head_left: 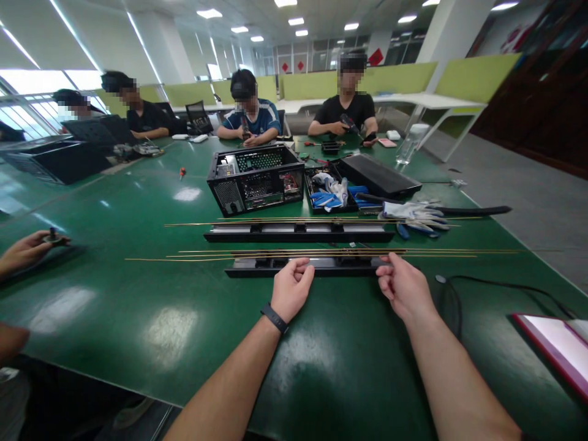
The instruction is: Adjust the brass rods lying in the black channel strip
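Observation:
My left hand [293, 288], with a dark band on the wrist, is at the middle of the nearer black rail [257, 272]. Its fingers are curled and the thumb lies close to them; anything between them is hidden. At the rail's right end is my right hand [407, 285], fingers bent in, thumb and forefinger together beside the thin brass-coloured rods [441, 252]. Whether it grips a rod or the rail cannot be made out. Several such rods lie lengthwise along this rail. A second black rail [298, 236] lies parallel behind it, also with thin rods along it.
Behind the rails stand an open computer case [255, 184], a tray of gloves [328, 193] and a dark flat panel [376, 174]. White-blue gloves [416, 217] lie at right, near a cable [505, 283] and a notebook [551, 349]. A co-worker's hand [30, 248] is at left; others sit opposite.

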`<state>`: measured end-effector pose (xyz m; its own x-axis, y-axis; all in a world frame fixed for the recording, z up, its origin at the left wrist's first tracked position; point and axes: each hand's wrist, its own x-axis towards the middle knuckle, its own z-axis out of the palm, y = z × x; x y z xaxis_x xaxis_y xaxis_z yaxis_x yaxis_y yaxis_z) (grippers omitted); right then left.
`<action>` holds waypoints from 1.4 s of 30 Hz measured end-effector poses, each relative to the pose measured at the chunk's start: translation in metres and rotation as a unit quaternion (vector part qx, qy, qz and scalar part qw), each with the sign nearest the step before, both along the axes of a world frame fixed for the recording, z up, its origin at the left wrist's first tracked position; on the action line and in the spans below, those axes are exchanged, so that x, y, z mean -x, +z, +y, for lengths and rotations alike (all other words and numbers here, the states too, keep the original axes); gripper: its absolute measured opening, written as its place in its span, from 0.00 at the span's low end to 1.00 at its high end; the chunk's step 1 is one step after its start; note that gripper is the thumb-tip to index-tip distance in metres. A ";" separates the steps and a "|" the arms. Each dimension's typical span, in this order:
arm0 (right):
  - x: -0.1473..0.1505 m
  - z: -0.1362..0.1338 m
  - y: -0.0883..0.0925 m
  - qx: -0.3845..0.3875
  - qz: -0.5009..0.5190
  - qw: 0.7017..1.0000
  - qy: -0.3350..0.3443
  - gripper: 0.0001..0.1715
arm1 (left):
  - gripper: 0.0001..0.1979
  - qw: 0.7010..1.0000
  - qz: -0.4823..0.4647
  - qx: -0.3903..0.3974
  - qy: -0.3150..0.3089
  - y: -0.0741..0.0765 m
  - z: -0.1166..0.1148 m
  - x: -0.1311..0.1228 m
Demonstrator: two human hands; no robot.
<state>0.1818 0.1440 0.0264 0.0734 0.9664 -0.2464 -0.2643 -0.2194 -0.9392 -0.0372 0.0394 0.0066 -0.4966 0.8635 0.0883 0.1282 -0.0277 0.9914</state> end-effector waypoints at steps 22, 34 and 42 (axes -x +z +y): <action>0.002 -0.001 0.002 -0.004 -0.003 1.000 -0.004 0.14 | 0.18 1.000 0.025 0.009 -0.015 0.002 -0.004 0.000; -0.003 0.002 -0.002 0.009 -0.081 0.997 -0.015 0.24 | 0.19 0.999 0.030 0.030 -0.010 0.001 -0.003 0.001; -0.020 0.005 -0.012 -0.022 -0.316 0.948 0.000 0.35 | 0.13 0.959 0.261 0.107 0.005 0.006 -0.007 0.007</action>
<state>0.2016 0.1491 0.0140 0.1923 0.9748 -0.1131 0.3553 -0.1766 -0.9179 -0.0440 0.0327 0.0121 -0.4420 0.8846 0.1484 0.6073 0.1734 0.7753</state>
